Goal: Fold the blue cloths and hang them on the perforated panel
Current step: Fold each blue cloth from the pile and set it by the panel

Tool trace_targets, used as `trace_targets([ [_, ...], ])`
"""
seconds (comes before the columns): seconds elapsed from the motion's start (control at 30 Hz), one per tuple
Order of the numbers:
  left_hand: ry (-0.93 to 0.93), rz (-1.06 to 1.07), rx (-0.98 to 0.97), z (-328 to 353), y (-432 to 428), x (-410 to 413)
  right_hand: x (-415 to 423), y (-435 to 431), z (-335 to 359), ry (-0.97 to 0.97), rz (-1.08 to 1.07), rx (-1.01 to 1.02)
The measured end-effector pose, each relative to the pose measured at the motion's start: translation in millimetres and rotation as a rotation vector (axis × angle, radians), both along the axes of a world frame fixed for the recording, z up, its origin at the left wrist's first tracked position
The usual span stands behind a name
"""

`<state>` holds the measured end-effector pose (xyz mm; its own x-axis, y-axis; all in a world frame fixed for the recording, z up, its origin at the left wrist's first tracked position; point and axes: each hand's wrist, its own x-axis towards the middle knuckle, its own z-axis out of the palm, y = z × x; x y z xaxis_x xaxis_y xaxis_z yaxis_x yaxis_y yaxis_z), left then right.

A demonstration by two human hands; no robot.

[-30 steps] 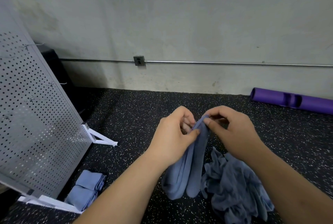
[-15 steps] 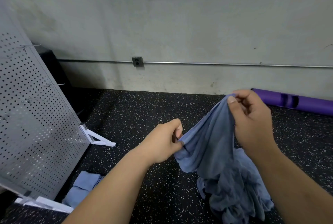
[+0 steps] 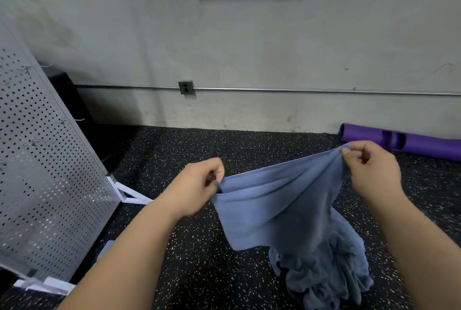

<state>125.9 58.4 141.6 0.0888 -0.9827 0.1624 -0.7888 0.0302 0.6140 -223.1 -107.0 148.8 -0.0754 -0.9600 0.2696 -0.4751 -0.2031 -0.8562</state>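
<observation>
I see blue cloth (image 3: 279, 205) now pulled wide, was bunched 1s ago. L hand (image 3: 199, 185) + R hand (image 3: 371, 172) each pinching top corner. Ready to fold, imo.

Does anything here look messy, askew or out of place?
A crumpled heap of blue cloths lies on the speckled floor, below the cloth that the left hand and right hand pinch by its top edge. A purple roll lies by the wall. Nothing looks damaged or spilled.
</observation>
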Motion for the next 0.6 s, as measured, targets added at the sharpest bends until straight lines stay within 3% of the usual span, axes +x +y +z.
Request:
trace_targets([
  [0.17,-0.032,0.041,-0.091,3,5,18,-7,1,-7,0.155,0.053,0.043],
  [0.4,-0.037,0.195,-0.065,-5,13,39,-10,7,0,0.014,0.158,0.021],
  [0.53,0.042,0.109,-0.046,-3,9,7,8,25,12,0.352,0.329,-0.084],
  [0.6,0.083,0.038,-0.019,-3,5,-16,17,33,17,0.416,0.421,-0.133],
])
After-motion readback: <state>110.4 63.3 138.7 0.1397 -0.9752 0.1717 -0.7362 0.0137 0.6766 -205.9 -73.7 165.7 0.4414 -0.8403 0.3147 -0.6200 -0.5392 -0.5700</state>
